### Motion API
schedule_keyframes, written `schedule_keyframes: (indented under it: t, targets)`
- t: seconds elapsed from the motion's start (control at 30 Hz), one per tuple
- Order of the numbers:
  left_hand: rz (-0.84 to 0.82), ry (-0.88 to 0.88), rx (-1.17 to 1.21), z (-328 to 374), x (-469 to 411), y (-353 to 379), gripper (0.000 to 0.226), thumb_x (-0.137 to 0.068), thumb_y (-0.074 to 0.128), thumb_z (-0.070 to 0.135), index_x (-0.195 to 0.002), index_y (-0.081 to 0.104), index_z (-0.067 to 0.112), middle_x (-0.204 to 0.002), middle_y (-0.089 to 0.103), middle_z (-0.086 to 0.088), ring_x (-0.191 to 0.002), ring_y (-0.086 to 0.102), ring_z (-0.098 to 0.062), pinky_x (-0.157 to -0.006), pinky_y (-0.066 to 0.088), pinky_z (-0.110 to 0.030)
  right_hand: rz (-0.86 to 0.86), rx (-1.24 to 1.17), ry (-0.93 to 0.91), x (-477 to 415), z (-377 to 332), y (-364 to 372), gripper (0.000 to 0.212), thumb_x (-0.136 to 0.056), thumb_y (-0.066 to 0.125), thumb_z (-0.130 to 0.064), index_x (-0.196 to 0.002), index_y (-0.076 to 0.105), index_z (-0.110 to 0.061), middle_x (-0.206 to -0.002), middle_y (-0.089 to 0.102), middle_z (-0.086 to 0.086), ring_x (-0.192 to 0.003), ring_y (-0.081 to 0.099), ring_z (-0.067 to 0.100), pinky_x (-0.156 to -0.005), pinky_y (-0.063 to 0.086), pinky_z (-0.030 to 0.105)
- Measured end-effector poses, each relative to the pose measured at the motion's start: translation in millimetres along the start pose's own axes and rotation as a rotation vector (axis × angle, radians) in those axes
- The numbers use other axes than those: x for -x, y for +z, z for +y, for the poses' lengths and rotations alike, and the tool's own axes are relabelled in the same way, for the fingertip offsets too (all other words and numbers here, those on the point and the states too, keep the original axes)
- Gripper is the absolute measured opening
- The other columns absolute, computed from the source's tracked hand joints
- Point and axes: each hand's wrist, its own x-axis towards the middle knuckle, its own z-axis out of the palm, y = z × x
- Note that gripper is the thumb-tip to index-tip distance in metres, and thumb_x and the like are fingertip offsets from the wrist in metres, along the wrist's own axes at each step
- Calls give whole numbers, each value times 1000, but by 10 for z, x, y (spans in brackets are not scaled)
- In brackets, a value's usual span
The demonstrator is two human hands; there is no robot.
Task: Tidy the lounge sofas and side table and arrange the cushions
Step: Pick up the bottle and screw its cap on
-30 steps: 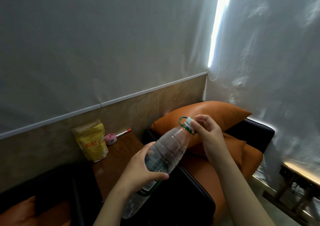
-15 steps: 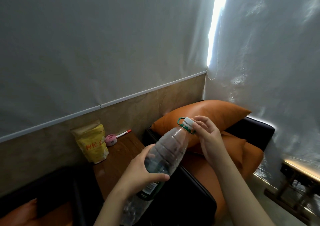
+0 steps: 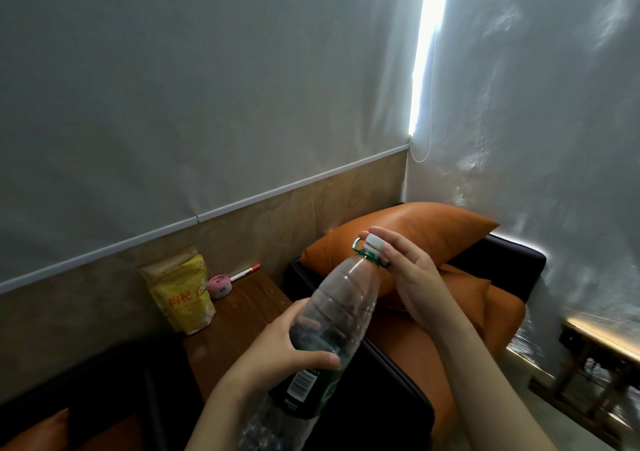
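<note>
Bottle [image 3: 332, 312] is pointing its neck up and away from me. I am gripping its body with left hand [image 3: 287, 350], and right hand [image 3: 412, 277] is pinching the cap [image 3: 374, 242].

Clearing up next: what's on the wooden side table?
A yellow stand-up pouch, a round pink object and a red-capped white pen, along the wall. The left hand and clear plastic bottle cover its near corner.

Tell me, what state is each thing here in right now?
Bottle: tilted, partly filled.
Cap: on the bottle's neck.
Left-hand grip: wrapped round the bottle.
Right-hand grip: pinching the cap.
Pouch: upright on side table.
Orange cushion: propped on sofa.
</note>
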Motion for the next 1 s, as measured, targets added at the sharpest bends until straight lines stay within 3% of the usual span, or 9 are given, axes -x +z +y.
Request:
schedule_keyframes:
  t: [0.1,0.3,0.5,0.7,0.77,0.83,0.9,1.0]
  targets:
    - [-23,7,44,10,29,16,69,-62,88,36,-123,56,42,-122,64,-1,-114,62,-13,-101,48,-44,13,-1,-7,-16,-8,-2,48,-73,75,-53,-112,70,-25,-119,67,9,-114,62,24,-92,50,33]
    - [46,22,16,23,23,53,66,-60,84,45,-119,54,51,-115,66,7,-111,61,-6,-102,46,-44,99,-113,-55,-49,47,-12,45,-57,86,-54,-92,73,-28,-101,71,8,-101,66,24,-84,51,30]
    - [137,17,-107,16,0,68,76,-53,82,59,-118,43,59,-117,61,17,-116,55,-4,-102,46,-36,195,-252,-77,-54,127,-20,60,-50,91,-47,-86,51,-21,-84,70,2,-85,67,16,-74,54,23]
    - [409,40,-484,178,1,217,100,-59,78,64,-142,24,48,-114,39,22,-117,43,-7,-101,42,-33,320,-235,-77,-50,144,42,20,-77,71,-19,-83,52,-17,-78,70,-2,-76,67,10,-64,52,18]
    - [388,42,-454,173,-16,208,99,-59,79,62,-142,25,48,-110,39,25,-116,43,-6,-101,42,-32,333,-242,-67,-52,138,36,21,-75,73,-21,-88,58,-14,-81,71,-1,-79,68,11,-65,52,18]
    - [290,30,-335,132,-29,144,95,-56,81,61,-136,32,52,-113,46,28,-115,46,-3,-102,44,-34,316,-212,-46,-45,122,2,43,-65,82,-37,-96,63,-13,-90,73,3,-86,69,14,-72,54,20]
    - [173,16,-199,92,-33,71,87,-52,82,61,-128,41,54,-115,58,21,-113,54,-1,-102,45,-37,267,-157,-18,-27,80,-22,61,-58,85,-49,-104,66,-14,-102,73,7,-96,69,18,-82,54,25]
    - [13,4,-24,104,-23,34,79,-53,83,54,-124,50,45,-115,67,7,-111,61,-5,-103,46,-40,157,-141,15,-10,9,-28,49,-75,71,-43,-114,65,-14,-114,70,6,-102,67,18,-84,52,28]
